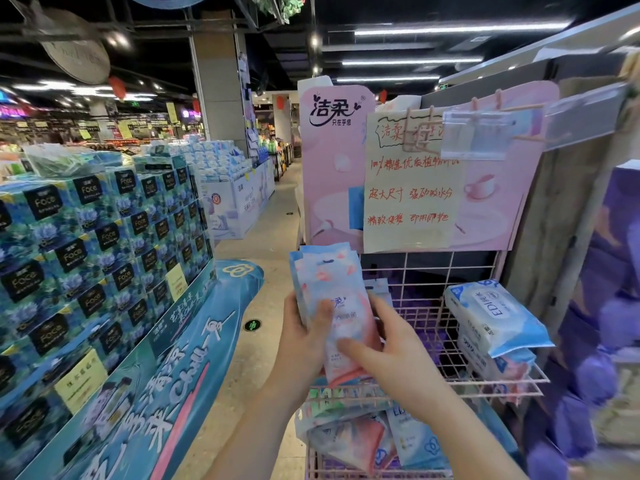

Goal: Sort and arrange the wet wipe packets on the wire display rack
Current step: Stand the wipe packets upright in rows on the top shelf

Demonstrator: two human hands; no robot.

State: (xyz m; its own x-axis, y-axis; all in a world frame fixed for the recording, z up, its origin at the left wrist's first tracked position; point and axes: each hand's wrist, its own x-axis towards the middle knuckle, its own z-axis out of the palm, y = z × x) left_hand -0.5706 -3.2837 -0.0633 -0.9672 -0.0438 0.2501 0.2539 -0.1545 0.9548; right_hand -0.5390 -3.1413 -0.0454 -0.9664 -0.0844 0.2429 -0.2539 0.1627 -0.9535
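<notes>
I hold a stack of pale blue and pink wet wipe packets (332, 278) upright in front of the pink wire display rack (446, 268). My left hand (304, 337) grips the stack's left side, thumb across the front. My right hand (391, 351) clasps its lower right part, fingers over the front. On the rack's upper shelf, at the right, lie stacked blue and white wipe packs (491, 313). The lower shelf holds several loose pink and blue packets (360, 434) in a jumble.
A pink brand board (332, 161) and a handwritten paper sign (412, 192) stand above the rack. A tall display of blue tissue boxes (104, 230) fills the left. The aisle floor (273, 233) runs between them. Purple packages (602, 306) sit at the right.
</notes>
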